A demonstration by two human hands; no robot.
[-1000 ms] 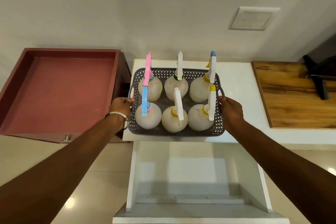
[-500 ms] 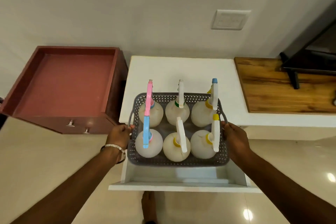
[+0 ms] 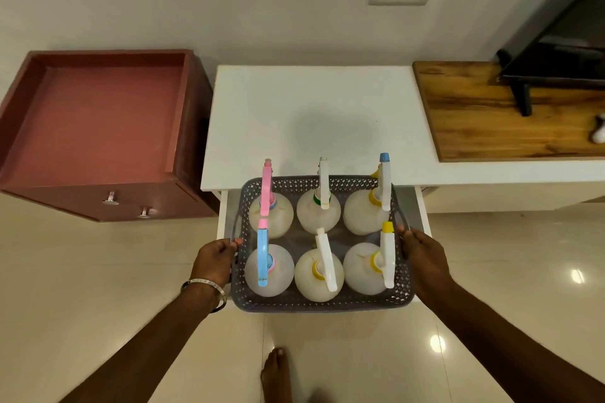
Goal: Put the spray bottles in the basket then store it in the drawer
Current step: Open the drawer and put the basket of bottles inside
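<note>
A grey perforated basket (image 3: 327, 303) holds several round translucent spray bottles (image 3: 319, 275) with pink, blue, white and yellow trigger heads, all upright in two rows. My left hand (image 3: 216, 260) grips the basket's left handle and my right hand (image 3: 420, 255) grips its right handle. The basket hangs over the open white drawer (image 3: 223, 216), which is pulled out from under the white tabletop (image 3: 311, 118). Only the drawer's side walls show; the basket hides its inside.
A dark red cabinet (image 3: 98, 127) with two metal knobs stands left of the white table. A wooden board (image 3: 491, 121) with a black stand (image 3: 523, 98) lies at the right. My bare foot (image 3: 276, 373) is on the glossy tiled floor below the drawer.
Both hands have carried the basket off the tabletop, toward me and down over the open drawer. The view has pulled back, showing more floor and my foot.
</note>
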